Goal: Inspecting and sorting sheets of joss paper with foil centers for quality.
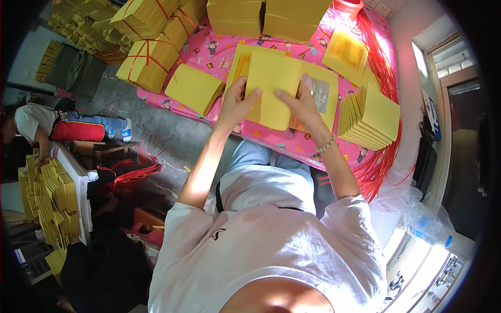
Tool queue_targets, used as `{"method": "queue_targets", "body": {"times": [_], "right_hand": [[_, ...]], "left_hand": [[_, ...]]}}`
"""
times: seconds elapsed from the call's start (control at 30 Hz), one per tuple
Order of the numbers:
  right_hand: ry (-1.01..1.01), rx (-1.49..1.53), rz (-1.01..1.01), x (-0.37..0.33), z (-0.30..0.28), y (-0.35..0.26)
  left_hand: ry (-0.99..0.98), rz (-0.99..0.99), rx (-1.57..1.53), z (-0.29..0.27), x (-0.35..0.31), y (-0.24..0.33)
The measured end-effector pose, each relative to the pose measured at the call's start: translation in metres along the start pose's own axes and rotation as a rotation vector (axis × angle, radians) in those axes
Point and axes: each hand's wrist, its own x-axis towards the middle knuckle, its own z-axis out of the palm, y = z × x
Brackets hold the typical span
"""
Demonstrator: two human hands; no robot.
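Note:
Both hands hold a rectangular piece of yellow paper (271,78) just over the table's near part. My left hand (235,107) grips its left edge, with the thumb on top and the fingers curled behind. My right hand (305,107) has its right edge in the same way; a bead bracelet circles that wrist. Whether it is one sheet or several is hard to tell. Underneath lie more yellow sheets, one bearing a silver foil patch (317,94). Left of my hands rests a flat yellow paper stack (194,88); to the right stands a fanned bundle of folded yellow paper (368,120).
A pink patterned cloth (209,52) covers the table. Tied yellow bundles (148,60) and tall stacks (235,18) stand farther back. Red plastic strips (373,172) hang down the right side. People work at left beside a white table (78,182) piled with yellow paper.

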Motion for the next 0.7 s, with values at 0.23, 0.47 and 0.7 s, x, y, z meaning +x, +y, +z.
{"method": "queue_targets", "body": {"times": [0.23,0.47,0.7], "right_hand": [[0.015,0.165,0.267,-0.001,-0.007,-0.007],[0.065,0.246,0.285,-0.006,-0.010,-0.007],[0.065,0.322,0.268,-0.011,-0.012,-0.012]], "left_hand": [[-0.009,-0.222,-0.041,0.008,0.005,0.018],[-0.047,-0.337,-0.068,0.016,0.014,0.016],[0.059,-0.400,-0.139,0.027,0.014,0.020]]}}
